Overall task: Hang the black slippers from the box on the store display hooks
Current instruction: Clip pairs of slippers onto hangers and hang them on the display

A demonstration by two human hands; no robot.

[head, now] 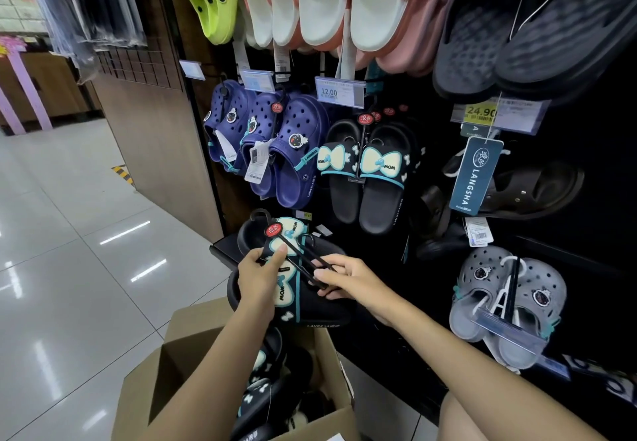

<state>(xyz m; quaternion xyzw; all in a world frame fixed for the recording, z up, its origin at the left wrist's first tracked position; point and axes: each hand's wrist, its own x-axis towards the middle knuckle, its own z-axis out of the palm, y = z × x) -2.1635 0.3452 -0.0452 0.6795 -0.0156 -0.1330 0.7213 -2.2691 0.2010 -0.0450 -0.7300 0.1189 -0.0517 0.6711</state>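
Store wall, black bow-strapped slippers [303, 289]

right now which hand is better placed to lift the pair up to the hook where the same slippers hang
Right. The right hand pinches the hanger and sits nearer the hung slippers, up and to the right. The left hand only steadies the pair.

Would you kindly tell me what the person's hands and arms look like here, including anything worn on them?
Both the left hand and the right hand are bare, with no gloves, rings, watch or bracelet showing. Both forearms are uncovered as far as the frame shows; no sleeve is in view. Fingernails look short and unpainted.
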